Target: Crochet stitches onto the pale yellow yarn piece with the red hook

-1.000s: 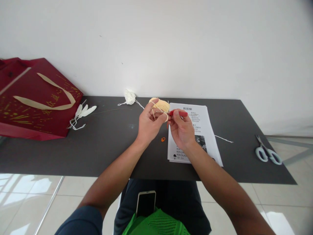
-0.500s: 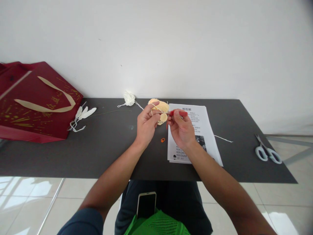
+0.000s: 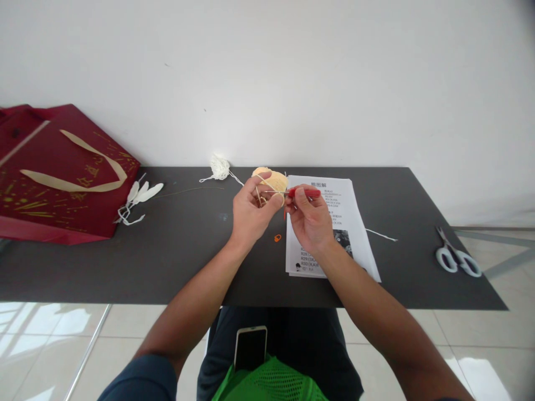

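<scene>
My right hand is closed on a crochet hook with a red handle, its thin metal shaft pointing left. My left hand pinches a small pale yellow crochet piece, mostly hidden behind the thumb. Yellow yarn loops over the left fingers. The hook's shaft reaches across to that piece, where the hands nearly meet. Just behind lies a yellow ball of yarn. An orange stitch marker rests on the table below the hands.
Printed sheets lie under my right hand. Grey-handled scissors are at the right. A white yarn ball sits near the wall. White crocheted pieces lie beside a red gift bag. A phone rests on my lap.
My left thumb has shifted over the crochet piece, so its round face, visible before, is now mostly covered. The hook stays in my right hand, with little movement.
</scene>
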### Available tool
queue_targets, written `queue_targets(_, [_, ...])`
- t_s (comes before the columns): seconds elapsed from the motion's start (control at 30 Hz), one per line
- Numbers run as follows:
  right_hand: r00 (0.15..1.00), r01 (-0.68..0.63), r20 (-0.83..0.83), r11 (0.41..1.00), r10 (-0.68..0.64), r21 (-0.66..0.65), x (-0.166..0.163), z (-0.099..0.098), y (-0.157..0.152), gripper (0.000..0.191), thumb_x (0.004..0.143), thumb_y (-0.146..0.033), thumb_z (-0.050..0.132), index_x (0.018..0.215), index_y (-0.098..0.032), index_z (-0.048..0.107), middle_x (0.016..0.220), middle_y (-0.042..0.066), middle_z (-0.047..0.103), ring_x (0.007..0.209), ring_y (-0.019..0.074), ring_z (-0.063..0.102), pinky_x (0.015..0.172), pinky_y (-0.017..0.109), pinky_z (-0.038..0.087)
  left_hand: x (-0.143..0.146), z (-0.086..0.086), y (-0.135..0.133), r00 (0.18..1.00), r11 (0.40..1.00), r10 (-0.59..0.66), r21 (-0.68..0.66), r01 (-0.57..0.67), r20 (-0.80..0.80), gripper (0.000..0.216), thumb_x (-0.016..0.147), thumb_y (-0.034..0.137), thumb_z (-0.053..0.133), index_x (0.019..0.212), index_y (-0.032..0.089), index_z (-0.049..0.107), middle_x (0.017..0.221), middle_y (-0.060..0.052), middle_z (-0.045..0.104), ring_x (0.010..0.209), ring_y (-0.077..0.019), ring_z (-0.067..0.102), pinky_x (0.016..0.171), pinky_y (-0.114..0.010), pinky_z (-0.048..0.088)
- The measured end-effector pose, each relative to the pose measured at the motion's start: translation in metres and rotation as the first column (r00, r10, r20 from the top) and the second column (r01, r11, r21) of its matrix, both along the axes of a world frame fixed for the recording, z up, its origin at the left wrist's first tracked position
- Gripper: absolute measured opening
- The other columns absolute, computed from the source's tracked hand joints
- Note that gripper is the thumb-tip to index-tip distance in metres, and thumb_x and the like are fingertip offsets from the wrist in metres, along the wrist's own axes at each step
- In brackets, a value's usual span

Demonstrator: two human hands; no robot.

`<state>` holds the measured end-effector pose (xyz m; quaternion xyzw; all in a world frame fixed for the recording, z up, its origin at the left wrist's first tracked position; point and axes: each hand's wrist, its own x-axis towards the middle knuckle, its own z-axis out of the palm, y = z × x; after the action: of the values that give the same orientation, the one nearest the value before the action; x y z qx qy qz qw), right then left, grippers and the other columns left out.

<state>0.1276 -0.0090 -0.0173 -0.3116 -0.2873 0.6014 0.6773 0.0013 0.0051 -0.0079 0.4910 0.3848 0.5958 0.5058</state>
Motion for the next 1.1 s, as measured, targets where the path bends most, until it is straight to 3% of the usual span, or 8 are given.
queue_targets(0.27, [0.999,0.035,0.024,0.997,-0.036,0.063,-0.004,-0.002,-0.002,0.013,0.082,-0.033,0.083,0.086,-0.026,0.074,0.083,-0.004,0.069,0.072,0.0092,0.06,0.066,0.024,0.051,0.001,-0.002,-0.001,0.997,1.0,0.018,-0.004,-0.018,-0.071,0.056,0.076,0.026,0.081,0.128,0.02,0.061,0.082,0.001,0.07,0.07,-0.0126,0.067,0.067,-0.025,0.052])
queue_targets(0.5, [0.992,0.092,0.076,0.994,-0.097,0.066,-0.01,-0.007,-0.006,0.018,0.076,-0.031,0.087,0.089,-0.028,0.074,0.091,-0.003,0.073,0.088,0.0129,0.066,0.09,0.031,0.055,0.007,-0.007,-0.005,0.994,0.996,0.048,0.084,-0.04,-0.094,0.039,0.084,0.029,0.076,0.118,0.023,0.058,0.083,0.002,0.063,0.071,-0.012,0.062,0.069,-0.025,0.052])
queue_targets(0.83, [0.993,0.096,0.059,0.994,-0.099,0.045,-0.009,-0.002,-0.005,0.017,0.076,-0.031,0.086,0.087,-0.028,0.074,0.086,-0.004,0.071,0.08,0.0116,0.064,0.08,0.03,0.055,0.008,-0.009,-0.005,0.993,0.999,0.042,0.012,-0.041,-0.113,0.039,0.083,0.036,0.08,0.113,0.022,0.059,0.084,0.0,0.069,0.073,-0.0132,0.066,0.071,-0.027,0.053])
queue_targets(1.1, [0.989,0.119,0.081,0.992,-0.123,0.046,-0.006,-0.005,-0.002,0.016,0.078,-0.03,0.085,0.089,-0.028,0.073,0.085,-0.004,0.071,0.077,0.0114,0.063,0.075,0.028,0.055,0.01,-0.007,-0.003,0.999,0.998,0.04,-0.041,-0.041,-0.02,0.037,0.078,0.033,0.083,0.105,0.021,0.059,0.076,0.003,0.071,0.065,-0.0122,0.066,0.064,-0.026,0.053])
